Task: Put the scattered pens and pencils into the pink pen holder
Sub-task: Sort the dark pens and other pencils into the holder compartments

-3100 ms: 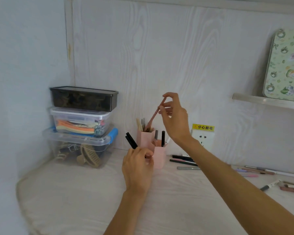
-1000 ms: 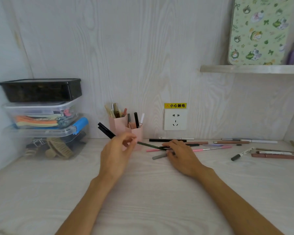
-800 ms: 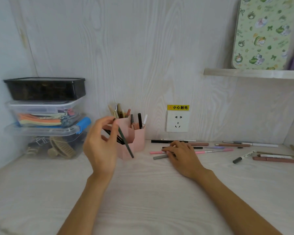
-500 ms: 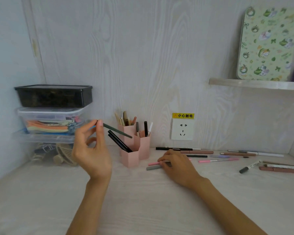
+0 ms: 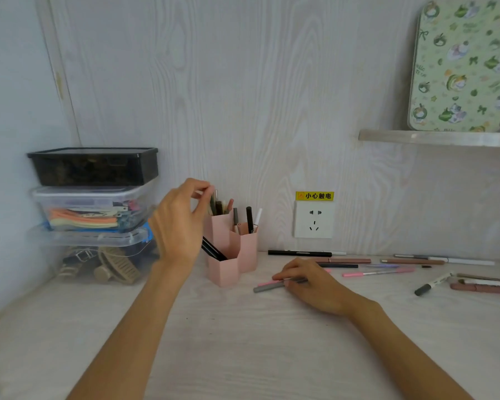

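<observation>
The pink pen holder stands on the desk by the wall, its hexagonal cups holding several pens. My left hand is raised beside its tallest cup, thumb and forefinger pinching the top of a dark green pen that stands upright in that cup. My right hand lies flat on the desk to the right of the holder, fingers pressing on a grey pen and a pink pen. More pens, among them a black pen and a pink-capped pen, lie scattered further right.
Stacked plastic storage boxes sit at the left against the wall. A wall socket with a yellow label is behind the pens. A shelf at upper right carries a patterned tin.
My left hand carried the dark green pen from the desk up over the holder and lowered it into the tallest cup. My right hand stayed on the grey and pink pens.
</observation>
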A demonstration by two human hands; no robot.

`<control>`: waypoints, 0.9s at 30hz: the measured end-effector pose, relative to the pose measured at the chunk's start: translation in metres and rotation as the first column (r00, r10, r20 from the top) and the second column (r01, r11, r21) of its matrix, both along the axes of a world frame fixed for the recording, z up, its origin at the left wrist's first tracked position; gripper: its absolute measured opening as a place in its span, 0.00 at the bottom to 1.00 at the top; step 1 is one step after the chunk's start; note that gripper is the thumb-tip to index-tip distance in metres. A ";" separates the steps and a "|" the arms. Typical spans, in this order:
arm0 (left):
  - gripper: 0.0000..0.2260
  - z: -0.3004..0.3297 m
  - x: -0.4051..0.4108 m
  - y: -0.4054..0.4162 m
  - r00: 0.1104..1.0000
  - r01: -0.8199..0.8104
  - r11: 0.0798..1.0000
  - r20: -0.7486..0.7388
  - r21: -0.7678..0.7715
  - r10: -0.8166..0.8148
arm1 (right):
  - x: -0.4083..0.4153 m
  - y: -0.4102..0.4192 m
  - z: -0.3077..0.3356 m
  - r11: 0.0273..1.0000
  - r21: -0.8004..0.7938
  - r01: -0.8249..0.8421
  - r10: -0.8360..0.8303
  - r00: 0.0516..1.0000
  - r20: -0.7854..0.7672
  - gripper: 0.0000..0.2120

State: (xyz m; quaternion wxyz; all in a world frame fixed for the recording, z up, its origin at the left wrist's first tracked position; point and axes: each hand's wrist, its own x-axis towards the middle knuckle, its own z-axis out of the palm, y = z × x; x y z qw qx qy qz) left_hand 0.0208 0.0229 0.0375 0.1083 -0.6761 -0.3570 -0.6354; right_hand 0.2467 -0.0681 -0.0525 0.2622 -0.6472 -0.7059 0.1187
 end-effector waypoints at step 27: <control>0.16 -0.018 0.006 0.003 0.984 0.020 0.958 -0.164 -0.285 -0.069 | -0.005 0.001 -0.003 0.982 0.122 0.144 -0.161 0.976 0.145 0.08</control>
